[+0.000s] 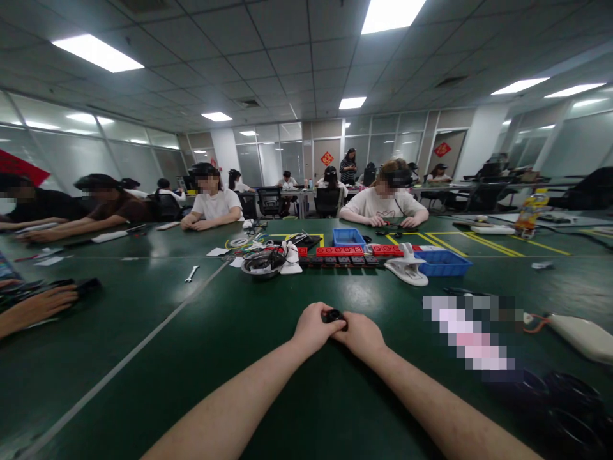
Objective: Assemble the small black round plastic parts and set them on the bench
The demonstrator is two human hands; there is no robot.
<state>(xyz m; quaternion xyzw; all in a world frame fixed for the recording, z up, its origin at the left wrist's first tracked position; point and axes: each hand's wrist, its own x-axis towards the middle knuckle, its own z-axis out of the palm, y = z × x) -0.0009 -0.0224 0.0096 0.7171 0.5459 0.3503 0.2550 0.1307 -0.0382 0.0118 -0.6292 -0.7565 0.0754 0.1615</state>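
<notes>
Both my hands meet over the green table, closed around one small black round part with a ring-shaped top (334,315). My left hand (312,327) grips it from the left, its thumb reaching across the near side. From the right, my right hand (360,332) holds the same part, fingers curled and mostly hidden behind it. The lower portion of the part is covered by my fingers, so its exact kind cannot be made out.
Ahead lie red power strips (340,250), a blue bin (439,262), a white clamp (407,267) and a bowl of cables (263,262). A wrench (192,274) lies left. Black rings (572,390) lie at right. A co-worker's hand (45,305) is at far left.
</notes>
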